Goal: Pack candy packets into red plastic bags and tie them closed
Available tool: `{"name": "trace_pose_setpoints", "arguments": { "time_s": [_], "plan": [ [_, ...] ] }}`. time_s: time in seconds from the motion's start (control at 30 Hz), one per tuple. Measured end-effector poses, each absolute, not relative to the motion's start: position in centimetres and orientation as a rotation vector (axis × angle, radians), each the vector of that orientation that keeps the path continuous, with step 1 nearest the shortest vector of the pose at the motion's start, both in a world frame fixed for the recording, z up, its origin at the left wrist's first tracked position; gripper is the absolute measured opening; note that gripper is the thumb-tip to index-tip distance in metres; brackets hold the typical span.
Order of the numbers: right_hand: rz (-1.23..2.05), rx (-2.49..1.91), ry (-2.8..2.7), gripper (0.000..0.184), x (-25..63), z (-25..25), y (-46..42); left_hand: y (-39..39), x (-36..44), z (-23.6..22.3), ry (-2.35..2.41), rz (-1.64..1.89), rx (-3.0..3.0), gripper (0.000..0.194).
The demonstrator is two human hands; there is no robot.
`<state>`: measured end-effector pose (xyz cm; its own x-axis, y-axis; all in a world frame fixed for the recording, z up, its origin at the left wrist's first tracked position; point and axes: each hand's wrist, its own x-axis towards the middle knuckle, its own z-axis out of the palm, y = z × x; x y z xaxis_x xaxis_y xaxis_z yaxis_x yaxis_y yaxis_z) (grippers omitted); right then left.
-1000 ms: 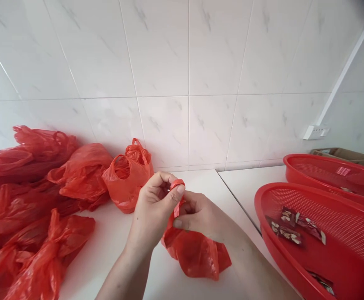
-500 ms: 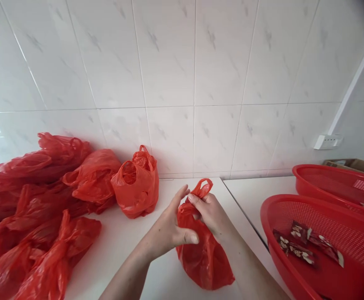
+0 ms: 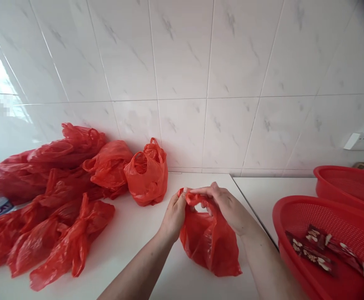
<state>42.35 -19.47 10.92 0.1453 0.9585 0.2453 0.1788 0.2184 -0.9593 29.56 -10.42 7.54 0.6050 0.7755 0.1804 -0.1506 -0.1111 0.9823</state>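
Observation:
A red plastic bag rests on the white table between my hands, its top bunched and its body hanging loosely. My left hand is closed around the left side of the gathered top, thumb upward. My right hand grips the right side, its index finger stretched across towards the left thumb and other fingertips showing in the handle opening. What the bag holds cannot be made out. Behind it, to the left, stands another red plastic bag with its handles up.
More red plastic bags lie heaped along the left. At the right stand two red plastic baskets, the nearer with several dark red wrapped packets in it. A tiled wall rises behind; a white socket block is at right.
My left hand, open beside the bag before, has closed on its top. My right hand has shifted right and spread the handle opening. The view has turned left.

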Motion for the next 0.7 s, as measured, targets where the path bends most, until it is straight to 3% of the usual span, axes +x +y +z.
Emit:
{"name": "trace_pose_setpoints", "arguments": {
  "time_s": [0.13,0.3,0.4,0.53,0.7],
  "plan": [
    [0.751,-1.385,-1.242,0.018,42.6,9.6,-18.6,-10.0,29.7,7.8,0.474,0.843,1.525,0.033],
    [0.369,-1.747,-1.128,0.025,42.7,8.2,-17.2,-9.7,29.8,7.5,0.57,0.903,1.627,0.022],
    [0.226,-1.864,-1.116,0.013,42.7,7.9,-16.6,-9.9,29.6,7.6,0.602,0.913,1.754,0.019],
    [0.448,-1.683,-1.097,0.022,42.7,8.0,-16.5,-10.1,29.4,8.0,0.645,0.91,1.949,0.021],
    [0.798,-1.255,-1.145,0.034,43.2,9.3,-17.8,-9.8,28.8,8.5,0.671,0.874,2.162,0.01]
  ]
}}
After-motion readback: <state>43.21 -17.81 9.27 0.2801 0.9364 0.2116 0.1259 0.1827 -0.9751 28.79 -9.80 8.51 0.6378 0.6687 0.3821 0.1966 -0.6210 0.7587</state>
